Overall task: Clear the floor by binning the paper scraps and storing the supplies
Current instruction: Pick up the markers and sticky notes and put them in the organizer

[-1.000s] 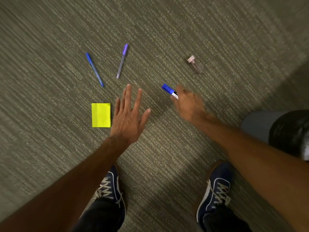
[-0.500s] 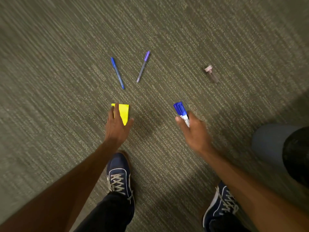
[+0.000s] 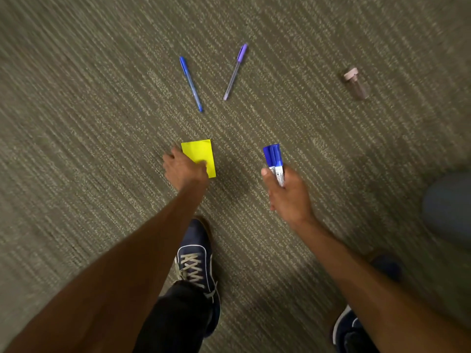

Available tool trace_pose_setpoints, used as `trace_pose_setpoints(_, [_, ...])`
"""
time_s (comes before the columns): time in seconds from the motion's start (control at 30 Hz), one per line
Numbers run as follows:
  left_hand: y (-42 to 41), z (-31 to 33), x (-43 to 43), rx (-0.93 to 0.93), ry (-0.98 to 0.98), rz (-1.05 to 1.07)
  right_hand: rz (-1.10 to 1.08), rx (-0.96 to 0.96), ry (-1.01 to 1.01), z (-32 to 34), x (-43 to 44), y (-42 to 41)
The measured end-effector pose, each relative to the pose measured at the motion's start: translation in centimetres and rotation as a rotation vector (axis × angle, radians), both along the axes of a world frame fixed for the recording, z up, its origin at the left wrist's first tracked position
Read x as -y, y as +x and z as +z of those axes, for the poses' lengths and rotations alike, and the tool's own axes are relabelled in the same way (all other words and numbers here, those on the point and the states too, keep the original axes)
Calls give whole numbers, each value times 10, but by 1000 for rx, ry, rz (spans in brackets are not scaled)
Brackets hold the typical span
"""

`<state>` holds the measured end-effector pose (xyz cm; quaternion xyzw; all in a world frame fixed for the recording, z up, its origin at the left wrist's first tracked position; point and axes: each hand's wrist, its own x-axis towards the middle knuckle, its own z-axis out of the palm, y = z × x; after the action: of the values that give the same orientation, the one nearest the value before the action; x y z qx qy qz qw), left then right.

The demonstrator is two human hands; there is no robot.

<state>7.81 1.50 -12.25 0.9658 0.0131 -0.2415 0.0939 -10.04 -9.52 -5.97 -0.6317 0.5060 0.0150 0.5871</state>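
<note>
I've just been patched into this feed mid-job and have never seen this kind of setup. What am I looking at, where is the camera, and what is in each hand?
There is no machine here: a person is doing the job with two bare hands. The single picture comes from a wide-angle camera worn on the person's head, looking down at the carpet, so you also see their arms and dark blue shoes.

The left hand grips a yellow pad of sticky notes by its near corner; whether the pad has left the carpet I cannot tell. The right hand is closed round a blue-capped marker, cap pointing away.

Lying on the carpet farther out are a blue pen, a purple pen and, off to the right, a small clear vial with a pinkish cap. A blurred grey shape sits at the right edge.
</note>
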Motion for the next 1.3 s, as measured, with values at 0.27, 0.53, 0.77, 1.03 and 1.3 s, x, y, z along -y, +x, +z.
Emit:
trace_pose_setpoints(0.27, [-1, 46, -4, -260, -368, 166, -50, 43, 113, 51, 5, -3])
trace_pose_setpoints(0.53, [-35, 165, 8, -549, -743, 267, -206, 68, 335, 155, 19, -12])
trace_pose_setpoints(0.77, [-64, 286, 20, -556, -819, 154, -386, 156, 589, 266, 23, -19])
trace_pose_setpoints(1.03, [-76, 421, 41, -586, -865, -30, -497, 377, 512, 418, 20, -43])
trace_pose_setpoints(1.3, [-102, 571, 71, -706, -896, -266, -669, 474, 439, 554, 9, -96])
